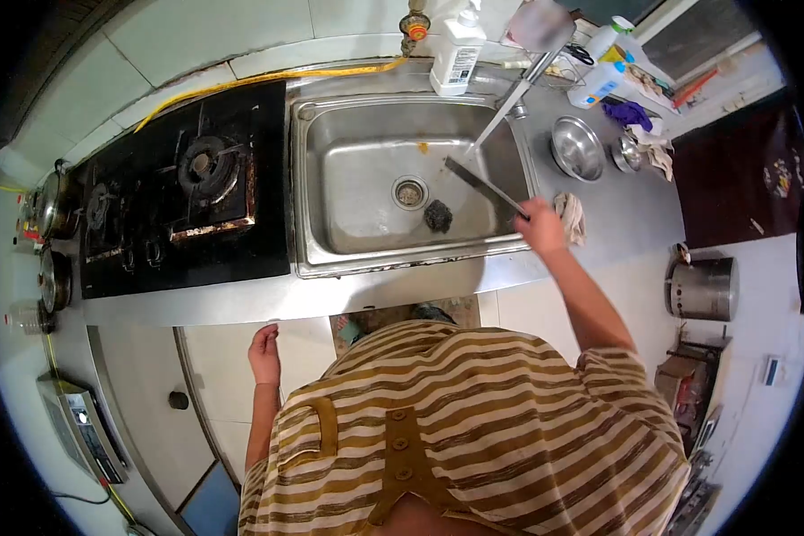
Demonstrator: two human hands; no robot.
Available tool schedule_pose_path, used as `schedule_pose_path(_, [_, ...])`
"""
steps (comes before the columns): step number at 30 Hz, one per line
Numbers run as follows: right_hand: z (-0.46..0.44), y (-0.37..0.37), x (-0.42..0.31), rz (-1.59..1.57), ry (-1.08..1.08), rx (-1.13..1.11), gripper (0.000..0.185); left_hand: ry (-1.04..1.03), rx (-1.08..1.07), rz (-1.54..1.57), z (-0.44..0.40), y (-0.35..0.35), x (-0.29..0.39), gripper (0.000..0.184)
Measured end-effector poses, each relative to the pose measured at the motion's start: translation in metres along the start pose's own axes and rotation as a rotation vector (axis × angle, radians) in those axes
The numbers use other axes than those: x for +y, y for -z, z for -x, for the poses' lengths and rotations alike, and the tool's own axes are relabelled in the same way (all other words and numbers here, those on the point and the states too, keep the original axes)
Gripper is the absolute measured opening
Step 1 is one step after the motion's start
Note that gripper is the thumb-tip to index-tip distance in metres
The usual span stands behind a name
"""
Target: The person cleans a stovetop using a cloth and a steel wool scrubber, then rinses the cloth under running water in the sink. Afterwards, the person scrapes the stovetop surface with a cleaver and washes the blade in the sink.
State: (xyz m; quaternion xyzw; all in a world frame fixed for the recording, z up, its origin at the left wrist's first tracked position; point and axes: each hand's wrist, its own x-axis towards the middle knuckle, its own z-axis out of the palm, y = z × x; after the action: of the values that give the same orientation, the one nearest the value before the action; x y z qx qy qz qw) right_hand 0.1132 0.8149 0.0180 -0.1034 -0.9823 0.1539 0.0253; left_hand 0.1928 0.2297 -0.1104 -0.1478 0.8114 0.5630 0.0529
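Note:
My right hand (pixel 545 227) is closed around the dark handle of a kitchen knife (pixel 484 186), holding it over the right side of the steel sink (pixel 308 205). The blade points up and left, beside a stream of water (pixel 487 134) from the faucet (pixel 515 95). Below the blade, a dark scouring pad (pixel 438 216) lies on the sink floor, right of the drain (pixel 410 192). My left hand (pixel 263 354) hangs near the counter's front edge with its fingers curled and nothing visible in them.
A black gas stove (pixel 268 196) adjoins the sink on the left. To the right stand a steel bowl (pixel 577 148), a smaller bowl (pixel 626 154) and a crumpled cloth (pixel 570 219). A white pump bottle (pixel 458 55) is behind the sink. Orange food scraps (pixel 422 147) lie in the basin.

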Motion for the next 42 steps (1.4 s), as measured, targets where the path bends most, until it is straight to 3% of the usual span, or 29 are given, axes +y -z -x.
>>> schedule_pose_path(4, [-0.061, 0.023, 0.037, 0.097, 0.07, -0.025, 0.021, 0.104, 0.097, 0.173, -0.008, 0.042, -0.06, 0.016])
schedule_pose_path(7, [-0.123, 0.05, 0.041, 0.456, 0.204, -0.211, 0.021, 0.252, 0.217, 0.033, 0.017, 0.055, -0.054, 0.016])
schedule_pose_path(11, [-0.19, 0.051, 0.057, 0.504, 0.33, -0.307, 0.021, 0.297, 0.26, -0.204, 0.074, 0.055, -0.083, 0.018])
schedule_pose_path(13, [-0.216, 0.043, 0.063, 0.463, 0.298, -0.345, 0.03, 0.45, 0.245, -0.322, 0.101, 0.052, -0.094, 0.018])
schedule_pose_path(16, [-0.246, 0.024, 0.091, 0.382, 0.39, -0.332, 0.03, 0.394, 0.209, -0.551, 0.142, 0.047, -0.088, 0.019])
schedule_pose_path(17, [-0.25, 0.023, 0.092, 0.372, 0.408, -0.335, 0.03, 0.534, 0.249, -0.458, 0.148, 0.045, -0.08, 0.02])
schedule_pose_path(19, [-0.257, 0.028, 0.092, 0.33, 0.284, -0.41, 0.029, 0.55, 0.266, -0.446, 0.157, 0.038, -0.065, 0.02])
schedule_pose_path(24, [-0.288, 0.013, 0.111, 0.167, 0.263, -0.43, 0.032, 0.616, 0.261, -0.523, 0.143, 0.038, -0.061, 0.022])
schedule_pose_path(27, [-0.28, 0.014, 0.106, 0.186, 0.226, -0.444, 0.031, 0.494, 0.266, -0.535, 0.108, 0.052, -0.079, 0.022])
schedule_pose_path(29, [-0.271, 0.004, 0.117, 0.172, 0.383, -0.231, 0.028, 0.414, 0.246, -0.603, 0.077, 0.063, -0.071, 0.022])
schedule_pose_path(30, [-0.264, 0.005, 0.113, 0.17, 0.375, -0.234, 0.028, 0.371, 0.23, -0.662, 0.06, 0.064, -0.056, 0.022])
schedule_pose_path(32, [-0.227, 0.013, 0.089, -0.104, -0.039, -0.38, 0.025, 0.298, 0.264, -0.62, 0.031, 0.067, -0.037, 0.022])
schedule_pose_path(36, [-0.136, 0.013, 0.063, -0.043, 0.026, -0.358, 0.018, 0.182, 0.328, -0.433, -0.01, 0.065, 0.042, 0.022])
schedule_pose_path(38, [-0.085, -0.003, 0.052, -0.344, 0.041, -0.289, 0.016, 0.167, 0.321, -0.424, -0.021, 0.071, 0.074, 0.021])
schedule_pose_path(40, [-0.036, 0.001, -0.019, -0.343, 0.053, -0.217, 0.016, -0.101, 0.394, -0.372, -0.037, 0.08, 0.099, 0.021])
schedule_pose_path(42, [0.003, 0.0, -0.09, -0.278, 0.17, -0.146, 0.019, -0.483, 0.404, -0.47, -0.061, 0.096, 0.123, 0.036])
